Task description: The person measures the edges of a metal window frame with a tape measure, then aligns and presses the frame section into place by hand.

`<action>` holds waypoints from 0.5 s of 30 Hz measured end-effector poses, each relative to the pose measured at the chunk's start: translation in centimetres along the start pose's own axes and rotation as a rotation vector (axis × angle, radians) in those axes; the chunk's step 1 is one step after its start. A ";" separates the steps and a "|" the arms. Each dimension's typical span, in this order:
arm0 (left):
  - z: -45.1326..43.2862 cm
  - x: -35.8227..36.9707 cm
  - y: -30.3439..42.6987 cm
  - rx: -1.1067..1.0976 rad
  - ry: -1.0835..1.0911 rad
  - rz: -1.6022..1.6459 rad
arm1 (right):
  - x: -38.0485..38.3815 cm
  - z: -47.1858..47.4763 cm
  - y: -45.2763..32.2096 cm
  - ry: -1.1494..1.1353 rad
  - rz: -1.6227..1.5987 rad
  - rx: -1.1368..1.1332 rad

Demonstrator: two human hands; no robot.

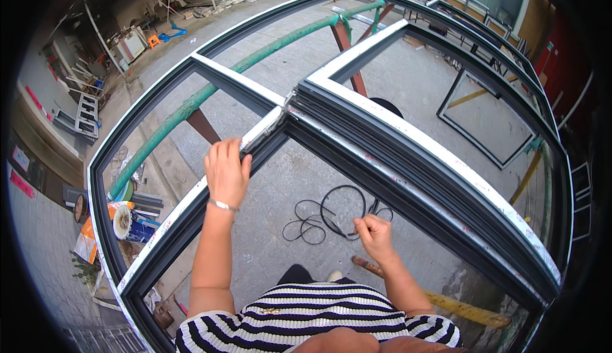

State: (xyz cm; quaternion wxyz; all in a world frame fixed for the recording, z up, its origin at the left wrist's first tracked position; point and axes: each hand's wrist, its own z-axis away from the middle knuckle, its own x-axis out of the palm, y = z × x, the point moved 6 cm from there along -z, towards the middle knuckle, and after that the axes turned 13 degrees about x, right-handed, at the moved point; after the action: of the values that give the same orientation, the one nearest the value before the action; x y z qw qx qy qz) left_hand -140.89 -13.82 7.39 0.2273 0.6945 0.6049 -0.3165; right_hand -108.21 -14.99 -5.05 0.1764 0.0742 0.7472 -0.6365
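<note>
A large dark window frame [239, 76] with white protective film lies before me, divided by crossbars. My left hand [227, 171] is curled over the film-covered bar of the near opening. Just beyond its fingertips, a metal hinge stay [277, 122] runs toward the raised corner of an opening sash [370, 103]. My right hand [375, 237] is held as a fist over the near opening, at the edge of a looped black strip [343, 186], seemingly rubber. The strip appears pinched between thumb and forefinger; the fingers hide its end. Thinner loops [306, 222] show below, against the paving.
Green-wrapped rails [287, 49] on brown metal legs [346, 49] run under the frame. A smaller dark frame [478, 133] lies beneath the sash. A yellow pole [466, 309] lies at near right. Bags and a round container [123, 221] stand at left; an orange stool [153, 41] is farther off.
</note>
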 end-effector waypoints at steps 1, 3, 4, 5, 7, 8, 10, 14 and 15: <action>0.2 0.9 -1.1 -0.006 -0.053 -0.064 | -0.8 0.4 0.3 0.032 -0.005 0.004; 0.4 2.8 -2.9 -0.089 -0.239 -0.129 | -1.8 1.5 1.6 0.057 0.007 0.046; 0.4 3.3 -3.2 -0.085 -0.248 -0.151 | -2.2 2.0 2.4 0.084 0.053 0.067; 0.7 3.4 -3.6 -0.073 -0.217 -0.148 | -2.6 2.7 2.9 0.109 0.100 0.088; -0.2 3.5 -2.9 -0.059 -0.266 -0.113 | -3.8 4.2 3.9 0.168 0.119 0.158; -0.2 3.8 -3.1 -0.038 -0.242 -0.120 | -4.0 5.0 4.7 0.209 0.142 0.208; -0.9 3.5 -3.0 -0.034 -0.273 -0.134 | -4.7 7.5 7.0 0.266 0.142 0.370; -1.5 2.7 -3.9 0.049 -0.231 -0.226 | -2.9 12.9 15.1 0.357 0.128 0.644; -1.6 2.9 -4.6 0.082 -0.235 -0.213 | -2.5 14.9 17.2 0.412 0.206 0.666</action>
State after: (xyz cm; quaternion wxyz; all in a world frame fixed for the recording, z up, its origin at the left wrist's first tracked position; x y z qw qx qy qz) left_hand -144.95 -9.94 6.68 0.2329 0.5932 0.6309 -0.4424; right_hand -97.59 -26.18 -21.95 0.0520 0.3278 0.5085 -0.7945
